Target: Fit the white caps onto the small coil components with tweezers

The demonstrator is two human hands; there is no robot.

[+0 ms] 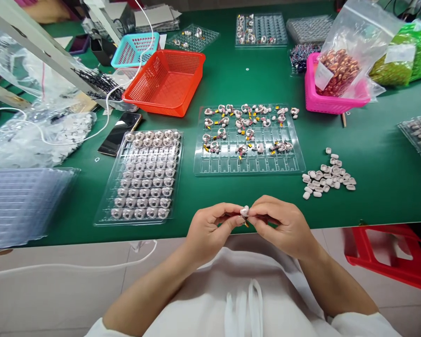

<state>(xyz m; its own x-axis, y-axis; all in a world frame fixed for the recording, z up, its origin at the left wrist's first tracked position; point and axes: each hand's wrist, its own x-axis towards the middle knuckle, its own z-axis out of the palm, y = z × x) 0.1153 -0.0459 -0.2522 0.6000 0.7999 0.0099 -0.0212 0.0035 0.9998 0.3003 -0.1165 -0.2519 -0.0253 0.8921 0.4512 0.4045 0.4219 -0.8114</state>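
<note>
Just in front of the green table's near edge, my left hand (212, 229) and my right hand (282, 224) meet, both pinching a small white part (244, 211) with a dark and yellow bit below it. Beyond them lies a clear tray (228, 167) with several small white assemblies bearing yellow pieces. Right of that tray, loose white caps (328, 180) are scattered in a pile. On the left, another clear tray (103, 206) holds rows of silvery-white rounded pieces.
A red basket (161, 84), a blue basket (135, 49) and a phone (119, 133) are at the left. Stacked clear trays (21, 201) sit far left. A pink basket (331, 104) holds a bag of copper-coloured parts. A red stool (393, 252) stands below right.
</note>
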